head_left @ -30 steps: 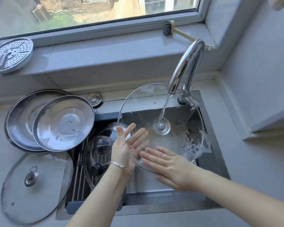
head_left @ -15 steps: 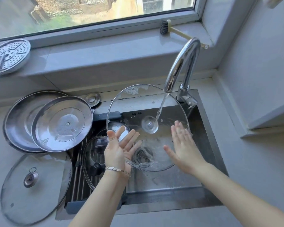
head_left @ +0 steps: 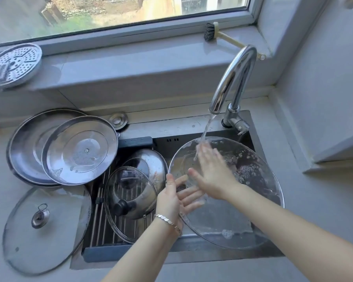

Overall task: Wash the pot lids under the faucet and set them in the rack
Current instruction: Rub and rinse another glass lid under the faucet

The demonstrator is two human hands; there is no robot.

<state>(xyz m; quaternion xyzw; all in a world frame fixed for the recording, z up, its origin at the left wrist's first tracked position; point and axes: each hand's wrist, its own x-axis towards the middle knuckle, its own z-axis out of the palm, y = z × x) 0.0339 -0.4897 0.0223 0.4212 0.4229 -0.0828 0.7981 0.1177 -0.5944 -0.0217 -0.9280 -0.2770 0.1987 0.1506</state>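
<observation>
Bench (head_left: pixel 318 210): grey; at its left, two stacked steel lids (head_left: pixel 80 151) and a flat glass lid (head_left: pixel 49 231) in front of them

Sink (head_left: pixel 192 140): set in the bench; the rack (head_left: pixel 102 231) fills its left part and holds a domed steel lid (head_left: pixel 154 161) and a small glass lid (head_left: pixel 130 202)

Large glass lid (head_left: pixel 243 222): tilted over the right part of the sink, top edge under the running faucet (head_left: pixel 235 78); suds on its right side

Right hand (head_left: pixel 212 176): flat on the upper face, fingers straight, tips in the stream

Left hand (head_left: pixel 169 200): fingers straight and spread beneath the glass, bearing it

Step, as judged: rinsing, partly done. The next move calls for turning the sudsy side into the water, then a firm hold on the wet rim to carry the lid left to the rack
</observation>
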